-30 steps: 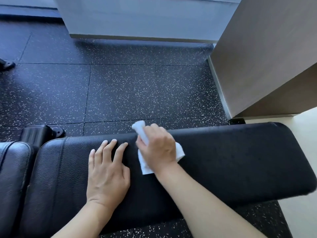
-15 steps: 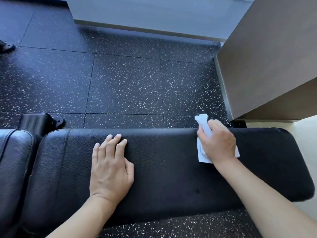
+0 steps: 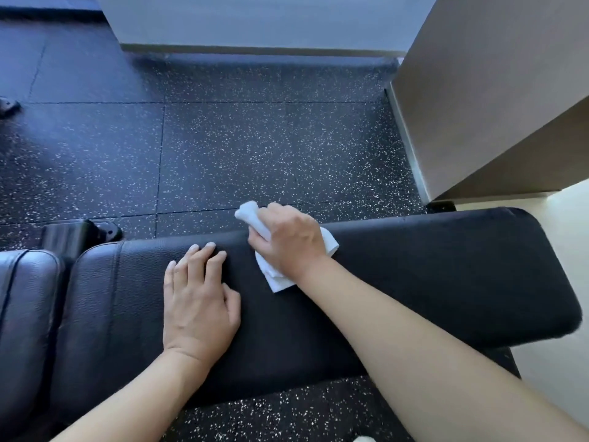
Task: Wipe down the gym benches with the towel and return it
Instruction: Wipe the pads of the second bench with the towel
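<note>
A long black padded gym bench runs left to right across the view. My right hand grips a crumpled white towel and holds it against the pad near its far edge, about mid-length. Part of the towel sticks out above my fingers and part below my wrist. My left hand lies flat on the pad just left of the towel, fingers straight and together.
A second black pad adjoins the bench at the left, with a black frame part behind the gap. Speckled rubber floor lies beyond. A beige cabinet stands at the right, a pale wall base behind.
My right hand slid the towel out to the right along the bench, then back left to beside my left hand. The left hand stayed flat in place.
</note>
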